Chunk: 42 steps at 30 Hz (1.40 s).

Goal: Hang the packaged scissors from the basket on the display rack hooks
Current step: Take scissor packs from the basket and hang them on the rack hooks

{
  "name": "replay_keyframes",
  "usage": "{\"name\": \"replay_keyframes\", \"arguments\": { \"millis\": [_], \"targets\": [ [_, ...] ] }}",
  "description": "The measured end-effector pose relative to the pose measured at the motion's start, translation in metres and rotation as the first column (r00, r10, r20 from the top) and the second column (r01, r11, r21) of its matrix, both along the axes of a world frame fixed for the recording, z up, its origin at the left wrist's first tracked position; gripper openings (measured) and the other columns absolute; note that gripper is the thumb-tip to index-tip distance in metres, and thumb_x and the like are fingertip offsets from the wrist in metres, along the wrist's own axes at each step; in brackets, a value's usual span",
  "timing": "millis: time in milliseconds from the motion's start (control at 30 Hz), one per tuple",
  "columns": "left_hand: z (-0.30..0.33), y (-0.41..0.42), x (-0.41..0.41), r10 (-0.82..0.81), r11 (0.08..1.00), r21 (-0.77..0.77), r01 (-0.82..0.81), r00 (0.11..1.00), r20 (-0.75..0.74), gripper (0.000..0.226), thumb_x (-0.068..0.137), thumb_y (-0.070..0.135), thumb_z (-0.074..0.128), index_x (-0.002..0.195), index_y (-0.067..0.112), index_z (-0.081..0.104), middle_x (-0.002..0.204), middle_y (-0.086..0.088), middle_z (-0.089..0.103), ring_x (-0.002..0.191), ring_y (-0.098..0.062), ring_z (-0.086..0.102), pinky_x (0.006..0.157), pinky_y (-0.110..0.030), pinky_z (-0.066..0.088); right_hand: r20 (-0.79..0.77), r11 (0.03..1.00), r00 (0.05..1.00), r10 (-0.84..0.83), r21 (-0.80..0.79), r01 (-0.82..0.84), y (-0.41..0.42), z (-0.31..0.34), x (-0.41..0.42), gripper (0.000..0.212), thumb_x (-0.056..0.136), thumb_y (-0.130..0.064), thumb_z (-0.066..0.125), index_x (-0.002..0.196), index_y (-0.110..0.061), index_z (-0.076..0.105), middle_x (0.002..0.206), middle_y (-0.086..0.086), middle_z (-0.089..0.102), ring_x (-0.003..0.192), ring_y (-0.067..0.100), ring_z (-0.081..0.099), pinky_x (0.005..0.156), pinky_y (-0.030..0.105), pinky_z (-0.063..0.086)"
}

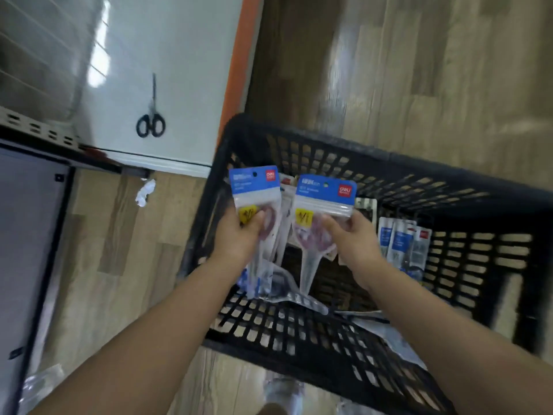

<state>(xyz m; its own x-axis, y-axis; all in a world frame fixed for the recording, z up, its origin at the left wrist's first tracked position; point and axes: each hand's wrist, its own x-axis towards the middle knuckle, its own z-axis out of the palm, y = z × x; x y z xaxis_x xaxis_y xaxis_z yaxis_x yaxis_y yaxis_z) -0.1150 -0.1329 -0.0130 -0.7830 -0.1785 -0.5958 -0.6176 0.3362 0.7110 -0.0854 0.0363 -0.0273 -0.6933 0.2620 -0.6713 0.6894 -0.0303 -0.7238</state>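
Left hand: the left hand [239,235] is over the left part of the basket; its fingers and thumb are curled around a clear plastic scissors packet with a blue card top and a yellow sticker [254,205], which stands upright.
Right hand: the right hand [356,238] is just to the right of the left one; it pinches a second clear scissors packet with a blue card top [324,202] between thumb and fingers, also upright, with the pointed end down.
The two packets: they are side by side, near each other, both above the inside of the basket; pink handles show through the plastic.
Basket: the black plastic lattice basket [419,175] stands on the wooden plank floor [419,70].
Other stock: more blue-topped scissors packets [401,244] lean at the right inside wall of the basket, and some clear packets lie near the near wall.
Far left: a pair of loose black-handled scissors [151,115] lies on a glossy white shelf base with an orange edge [179,55].
Rack: a blurred wire grid [39,40] is at the far left corner; hooks I cannot make out.
Floor, left: a crumpled white scrap [145,191] lies near the shelf base.
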Motion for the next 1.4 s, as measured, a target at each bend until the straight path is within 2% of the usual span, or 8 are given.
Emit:
{"name": "replay_keyframes", "arguments": {
  "millis": [233, 400, 567, 700, 767, 833, 1100, 1400],
  "targets": [
    [0.197, -0.010, -0.032, 0.127, 0.990, 0.082, -0.119, 0.986, -0.104, 0.006, 0.092, 0.015, 0.058, 0.093, 0.014, 0.064, 0.072, 0.002, 0.061, 0.052, 0.005, 0.053, 0.048, -0.008, 0.040, -0.198, 0.994, 0.974, 0.111, 0.025, -0.108, 0.001, 0.204, -0.063, 0.005, 0.088, -0.010, 0.062, 0.093, -0.012, 0.063, 0.074, -0.007, 0.063, 0.049, -0.009, 0.055, 0.045, 0.003, 0.038],
    [0.399, -0.038, -0.056, 0.239, 0.971, 0.095, -0.222, 0.938, -0.251, 0.020, 0.080, 0.037, 0.070, 0.079, 0.017, 0.065, 0.068, 0.003, 0.064, 0.062, -0.009, 0.058, 0.059, -0.021, 0.045, -0.399, 0.972, 0.888, 0.229, 0.037, -0.234, -0.023, 0.391, -0.105, 0.002, 0.085, -0.004, 0.064, 0.087, -0.005, 0.062, 0.071, 0.000, 0.066, 0.056, 0.000, 0.060, 0.059, 0.020, 0.049],
    [0.594, -0.062, -0.028, 0.361, 0.932, 0.151, -0.329, 0.815, -0.453, 0.016, 0.089, 0.022, 0.063, 0.076, 0.013, 0.065, 0.057, 0.007, 0.060, 0.046, 0.000, 0.051, 0.052, -0.020, 0.040, -0.635, 0.879, 0.632, 0.444, 0.170, -0.446, -0.054, 0.590, -0.108, 0.030, 0.090, -0.020, 0.061, 0.087, 0.010, 0.060, 0.072, 0.016, 0.064, 0.065, 0.019, 0.057, 0.064, 0.033, 0.047],
    [0.717, -0.085, 0.030, 0.459, 0.885, 0.249, -0.394, 0.649, -0.607, 0.016, 0.090, 0.017, 0.061, 0.075, 0.016, 0.064, 0.058, 0.006, 0.061, 0.044, -0.004, 0.051, 0.045, -0.017, 0.041, -0.783, 0.818, 0.373, 0.498, 0.281, -0.501, -0.087, 0.732, -0.075, 0.013, 0.092, -0.006, 0.056, 0.087, 0.005, 0.060, 0.075, 0.024, 0.063, 0.052, 0.014, 0.055, 0.052, 0.017, 0.047],
    [0.759, -0.099, 0.068, 0.463, 0.874, 0.236, -0.424, 0.583, -0.667, 0.015, 0.091, 0.019, 0.060, 0.077, 0.017, 0.061, 0.061, 0.004, 0.059, 0.042, -0.002, 0.050, 0.043, -0.016, 0.043, -0.856, 0.807, 0.256, 0.449, 0.266, -0.526, -0.105, 0.779, -0.051, 0.009, 0.091, -0.001, 0.054, 0.094, 0.004, 0.061, 0.081, 0.028, 0.065, 0.064, 0.032, 0.060, 0.045, 0.005, 0.039],
    [0.782, -0.115, 0.107, 0.488, 0.840, 0.224, -0.495, 0.507, -0.711, 0.018, 0.091, 0.019, 0.060, 0.074, 0.016, 0.058, 0.061, 0.002, 0.057, 0.040, -0.002, 0.048, 0.043, -0.016, 0.042, -0.886, 0.780, 0.199, 0.418, 0.238, -0.579, -0.127, 0.804, -0.026, 0.014, 0.092, -0.003, 0.055, 0.101, 0.007, 0.059, 0.088, 0.029, 0.066, 0.067, 0.043, 0.058, 0.042, 0.005, 0.038],
    [0.757, -0.180, 0.231, 0.709, 0.611, 0.359, -0.706, 0.286, -0.645, 0.010, 0.091, 0.017, 0.060, 0.084, 0.011, 0.063, 0.071, -0.001, 0.064, 0.059, -0.012, 0.055, 0.050, -0.017, 0.045, -0.846, 0.613, 0.213, 0.489, 0.160, -0.774, -0.223, 0.774, 0.060, 0.006, 0.092, -0.010, 0.058, 0.095, -0.014, 0.060, 0.084, 0.000, 0.066, 0.077, 0.012, 0.061, 0.061, 0.008, 0.046],
    [0.723, -0.257, 0.273, 0.808, 0.524, 0.419, -0.742, 0.277, -0.519, 0.011, 0.090, 0.018, 0.061, 0.095, 0.009, 0.064, 0.082, -0.001, 0.069, 0.073, -0.014, 0.062, 0.061, -0.025, 0.046, -0.751, 0.541, 0.275, 0.600, 0.128, -0.831, -0.307, 0.743, 0.078, 0.006, 0.092, -0.014, 0.057, 0.098, -0.013, 0.060, 0.092, 0.002, 0.069, 0.084, 0.012, 0.064, 0.064, 0.020, 0.043]
  ]
}}
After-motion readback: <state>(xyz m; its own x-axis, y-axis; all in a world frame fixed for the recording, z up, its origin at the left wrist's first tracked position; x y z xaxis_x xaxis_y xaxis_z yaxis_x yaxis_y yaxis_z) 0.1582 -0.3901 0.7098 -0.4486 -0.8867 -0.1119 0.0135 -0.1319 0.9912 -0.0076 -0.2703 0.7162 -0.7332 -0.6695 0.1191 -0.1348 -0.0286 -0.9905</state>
